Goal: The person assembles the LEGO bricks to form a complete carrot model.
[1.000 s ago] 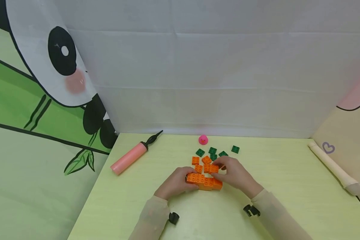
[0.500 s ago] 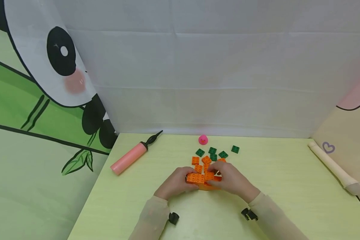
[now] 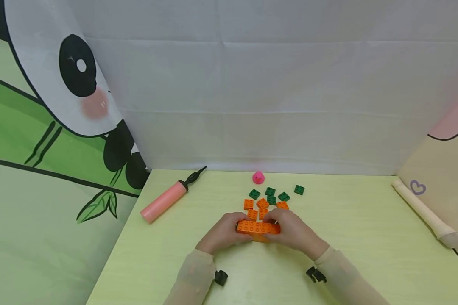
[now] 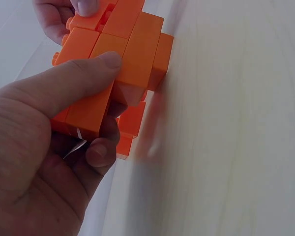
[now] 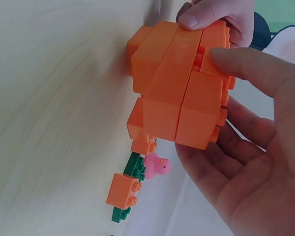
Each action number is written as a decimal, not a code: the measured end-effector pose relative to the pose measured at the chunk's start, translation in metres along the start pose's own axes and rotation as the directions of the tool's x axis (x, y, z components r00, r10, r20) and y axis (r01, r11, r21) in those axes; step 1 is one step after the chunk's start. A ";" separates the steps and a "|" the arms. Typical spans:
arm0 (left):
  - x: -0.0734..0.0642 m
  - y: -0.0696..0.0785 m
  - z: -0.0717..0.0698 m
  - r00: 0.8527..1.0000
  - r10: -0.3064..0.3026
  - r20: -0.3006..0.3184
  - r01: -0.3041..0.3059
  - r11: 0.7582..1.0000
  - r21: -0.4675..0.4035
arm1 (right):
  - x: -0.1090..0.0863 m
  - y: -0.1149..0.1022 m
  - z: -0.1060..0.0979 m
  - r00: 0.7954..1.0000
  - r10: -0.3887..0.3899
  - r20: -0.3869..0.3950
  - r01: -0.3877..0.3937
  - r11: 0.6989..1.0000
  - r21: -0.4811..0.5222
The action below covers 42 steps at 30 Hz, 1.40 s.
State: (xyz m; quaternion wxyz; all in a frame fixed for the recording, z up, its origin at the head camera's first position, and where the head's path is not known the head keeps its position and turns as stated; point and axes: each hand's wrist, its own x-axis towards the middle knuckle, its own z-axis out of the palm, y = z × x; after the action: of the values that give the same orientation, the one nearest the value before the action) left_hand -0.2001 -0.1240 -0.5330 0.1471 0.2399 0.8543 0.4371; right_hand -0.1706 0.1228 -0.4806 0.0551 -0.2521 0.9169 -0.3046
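Observation:
My left hand [image 3: 229, 231] grips the left end of a built-up block of orange toy bricks [image 3: 249, 227]; in the left wrist view its thumb lies along the front of the stack [image 4: 137, 49]. At the other end, my right hand [image 3: 294, 232] pinches the orange brick piece [image 3: 271, 228] on the top row. The right wrist view shows this piece [image 5: 200, 105] beside the rest of the stack, with a narrow gap [image 5: 198, 60] in the row near the thumb. Fingers hide the stack's far side. Several loose orange bricks [image 3: 252, 214] lie just behind it.
Several green bricks [image 3: 284, 196] lie farther back, and a pink toy duck [image 3: 258, 177] stands near the wall. A pink hand pump [image 3: 164, 201] lies at the left of the table [image 3: 366, 237]. A pale rolled tube [image 3: 423, 212] runs along the right edge.
The right hand has brought its orange brick piece left and toward me, from behind the stack onto its top right. A loose orange brick behind that hand has come into view. The left hand stays put.

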 end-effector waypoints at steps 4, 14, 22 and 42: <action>0.000 0.001 0.000 1.000 -0.006 0.002 0.006 1.000 -0.002 | 0.000 0.000 0.001 1.000 0.007 -0.006 -0.007 1.000 -0.006; 0.000 0.002 0.000 0.999 -0.036 0.005 0.036 0.999 0.004 | 0.000 -0.002 0.003 0.999 0.018 -0.049 -0.021 0.998 -0.054; 0.000 0.002 0.000 0.999 -0.032 0.006 0.032 0.999 0.011 | 0.004 -0.008 0.003 0.997 0.062 -0.047 -0.065 0.995 -0.072; 0.000 -0.001 -0.001 1.000 -0.018 0.011 0.018 1.000 0.001 | 0.003 -0.007 0.007 0.996 0.064 -0.055 -0.070 0.992 -0.109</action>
State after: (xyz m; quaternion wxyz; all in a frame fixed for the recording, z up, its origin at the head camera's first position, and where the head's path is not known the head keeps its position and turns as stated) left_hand -0.2006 -0.1247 -0.5332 0.1554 0.2345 0.8559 0.4338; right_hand -0.1684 0.1126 -0.4816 0.0276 -0.2160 0.9414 -0.2578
